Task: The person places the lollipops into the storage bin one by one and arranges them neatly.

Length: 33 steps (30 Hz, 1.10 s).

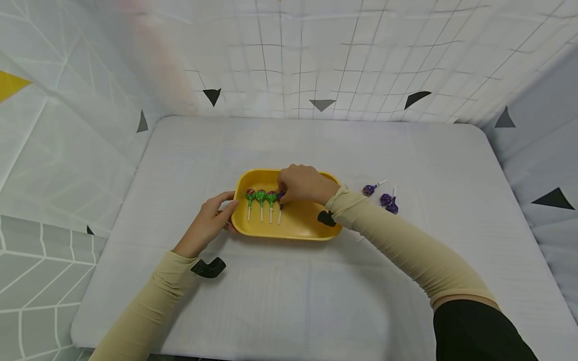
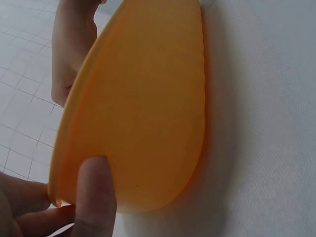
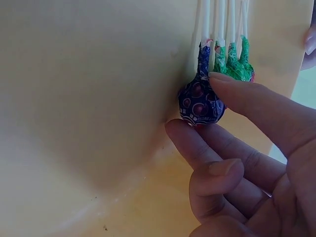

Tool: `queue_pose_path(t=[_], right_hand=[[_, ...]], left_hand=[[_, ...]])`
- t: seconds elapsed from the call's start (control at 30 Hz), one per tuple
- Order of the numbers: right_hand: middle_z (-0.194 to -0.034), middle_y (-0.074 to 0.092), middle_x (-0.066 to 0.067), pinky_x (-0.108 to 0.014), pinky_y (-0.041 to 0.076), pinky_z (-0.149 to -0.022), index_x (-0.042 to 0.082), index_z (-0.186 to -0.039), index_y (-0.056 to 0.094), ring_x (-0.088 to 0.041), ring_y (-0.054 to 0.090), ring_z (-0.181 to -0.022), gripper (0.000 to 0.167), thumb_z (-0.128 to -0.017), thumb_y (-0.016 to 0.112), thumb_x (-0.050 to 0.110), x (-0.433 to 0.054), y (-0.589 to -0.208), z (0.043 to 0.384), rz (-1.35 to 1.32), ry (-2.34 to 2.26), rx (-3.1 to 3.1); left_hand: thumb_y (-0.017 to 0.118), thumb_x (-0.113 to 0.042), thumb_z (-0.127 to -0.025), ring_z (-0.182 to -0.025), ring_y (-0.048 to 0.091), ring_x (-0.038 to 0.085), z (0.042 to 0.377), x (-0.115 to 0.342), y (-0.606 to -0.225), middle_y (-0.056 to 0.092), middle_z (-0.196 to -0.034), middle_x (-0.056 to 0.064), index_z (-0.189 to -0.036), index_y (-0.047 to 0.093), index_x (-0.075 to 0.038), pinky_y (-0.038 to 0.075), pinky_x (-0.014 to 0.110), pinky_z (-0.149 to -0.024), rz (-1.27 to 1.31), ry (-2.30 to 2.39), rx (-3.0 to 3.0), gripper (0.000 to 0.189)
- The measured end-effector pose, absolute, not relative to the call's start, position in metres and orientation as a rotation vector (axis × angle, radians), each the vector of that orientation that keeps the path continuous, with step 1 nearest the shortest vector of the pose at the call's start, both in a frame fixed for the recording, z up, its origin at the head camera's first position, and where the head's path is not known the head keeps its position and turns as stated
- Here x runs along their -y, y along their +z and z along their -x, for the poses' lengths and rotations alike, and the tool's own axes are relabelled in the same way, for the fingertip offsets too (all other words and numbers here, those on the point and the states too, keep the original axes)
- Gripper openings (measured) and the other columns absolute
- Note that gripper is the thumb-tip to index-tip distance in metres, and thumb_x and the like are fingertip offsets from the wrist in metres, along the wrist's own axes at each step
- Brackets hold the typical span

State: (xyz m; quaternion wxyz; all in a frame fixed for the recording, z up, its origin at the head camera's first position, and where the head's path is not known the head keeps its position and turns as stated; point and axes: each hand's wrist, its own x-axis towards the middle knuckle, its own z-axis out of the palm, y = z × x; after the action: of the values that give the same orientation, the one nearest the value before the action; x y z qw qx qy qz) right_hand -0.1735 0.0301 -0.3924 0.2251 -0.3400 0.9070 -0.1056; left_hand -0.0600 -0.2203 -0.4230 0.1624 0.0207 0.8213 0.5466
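Left hand [image 1: 208,220] grips the left rim of the yellow tray [image 1: 301,226], thumb curled over the edge, other fingers under it; the left wrist view shows the thumb [image 2: 96,197] pressed on the tray's orange-yellow outer wall. Tray is a shallow rounded rectangle of plain plastic, sitting mid-table on the white tablecloth [image 1: 289,291]. Inside it, at the left end, three green-wrapped lollipops [image 1: 261,196] lie side by side, heads away from the person, white sticks toward the person. Just right of them lies the purple lollipop [image 3: 200,101]: round head in shiny dark purple wrapper with reddish dots, wrapper twisted at the neck, white stick. Right hand [image 1: 303,184] pinches its head between thumb and index fingertip [image 3: 177,131], remaining fingers curled; the head rests against the tray floor, touching the nearest green one. No readable writing on any wrapper. Right of the tray, on the cloth, lie three more purple lollipops [image 1: 386,199], one apart, two touching.
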Motion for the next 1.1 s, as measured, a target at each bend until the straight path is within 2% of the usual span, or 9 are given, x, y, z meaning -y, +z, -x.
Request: queue_pose_path(t=[0.3, 0.53, 0.77, 1.1], right_hand=[[-0.103, 0.075, 0.0, -0.035, 0.06, -0.076, 0.014, -0.105, 0.077, -0.018, 0.068, -0.089, 0.025, -0.09, 0.081, 0.033, -0.033, -0.3903, 0.173, 0.937, -0.288, -2.514], [-0.104, 0.075, -0.002, -0.036, 0.06, -0.077, 0.012, -0.106, 0.077, -0.019, 0.068, -0.09, 0.02, -0.092, 0.079, 0.027, -0.034, -0.3899, 0.1722, 0.959, -0.325, -2.511], [-0.108, 0.075, -0.003, -0.037, 0.061, -0.081, 0.012, -0.109, 0.076, -0.02, 0.069, -0.094, 0.023, -0.092, 0.079, 0.027, -0.0346, -0.3886, 0.1721, 0.968, -0.319, -2.517], [-0.106, 0.075, -0.003, -0.036, 0.06, -0.08, 0.011, -0.11, 0.076, -0.02, 0.068, -0.092, 0.023, -0.093, 0.078, 0.026, -0.0343, -0.3869, 0.172, 0.953, -0.314, -2.499]], left_hand=[[0.047, -0.025, -0.112, -0.07, 0.073, 0.034, 0.0603, 0.2212, -0.4258, 0.061, -0.134, 0.031, -0.154, 0.043, -0.001, 0.063, 0.03, -0.069, -0.055, 1.537, -2.36, 0.048], [0.047, -0.024, -0.112, -0.07, 0.073, 0.035, 0.0594, 0.2204, -0.4246, 0.062, -0.133, 0.031, -0.154, 0.043, -0.001, 0.063, 0.029, -0.069, -0.05, 1.534, -2.365, 0.048], [0.047, -0.026, -0.112, -0.071, 0.073, 0.035, 0.0597, 0.2197, -0.4237, 0.059, -0.138, 0.029, -0.155, 0.043, -0.002, 0.064, 0.03, -0.069, -0.054, 1.544, -2.361, 0.049], [0.048, -0.027, -0.112, -0.071, 0.072, 0.034, 0.0594, 0.22, -0.4241, 0.059, -0.139, 0.029, -0.155, 0.043, -0.002, 0.064, 0.03, -0.069, -0.051, 1.551, -2.353, 0.049]])
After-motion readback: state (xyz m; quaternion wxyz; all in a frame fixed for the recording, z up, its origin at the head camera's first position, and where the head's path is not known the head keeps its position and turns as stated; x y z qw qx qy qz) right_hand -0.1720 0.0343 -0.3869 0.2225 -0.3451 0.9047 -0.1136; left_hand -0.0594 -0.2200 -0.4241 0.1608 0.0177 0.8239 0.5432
